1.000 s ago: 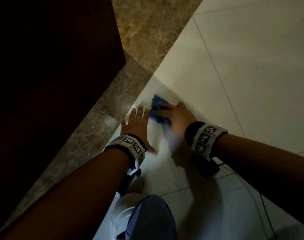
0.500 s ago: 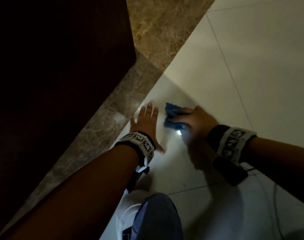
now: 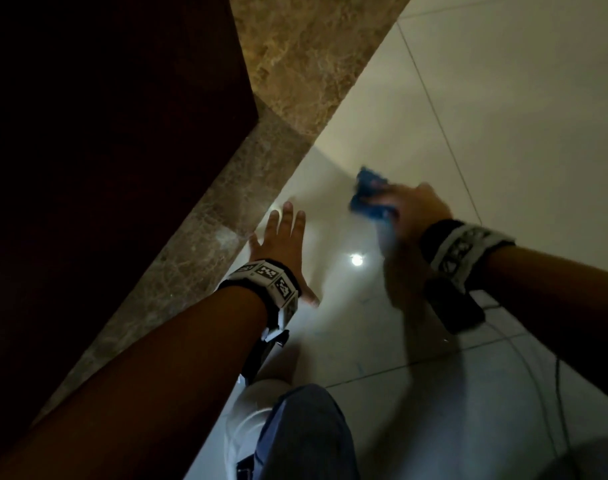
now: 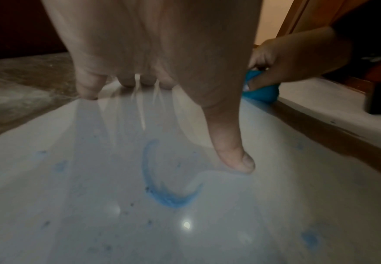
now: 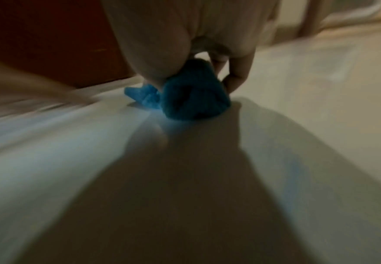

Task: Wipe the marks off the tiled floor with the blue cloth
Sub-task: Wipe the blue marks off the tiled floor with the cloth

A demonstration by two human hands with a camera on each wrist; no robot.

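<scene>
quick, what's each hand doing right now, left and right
Left hand: open, fingers spread flat on the tiled floor, holding nothing.
Right hand: gripping the bunched blue cloth against the floor.

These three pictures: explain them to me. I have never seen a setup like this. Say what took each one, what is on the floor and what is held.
There is no machine here: a person kneels on a pale tiled floor with a camera on the head and one on each wrist.

The head view looks down at both arms. The banded cuffs with black-and-white patterns carry the wrist cameras.

The left wrist view looks along the left hand, which lies flat, fingers spread, pressing on the tile. Under its palm is a curved blue mark, with fainter blue smudges around it.

The right wrist view looks along the right hand, which grips a bunched blue cloth against the floor. That picture is blurred.

Beside the left hand runs a brown stone strip, with a dark panel beyond it. The bright spot on the tile is a reflected light.
</scene>
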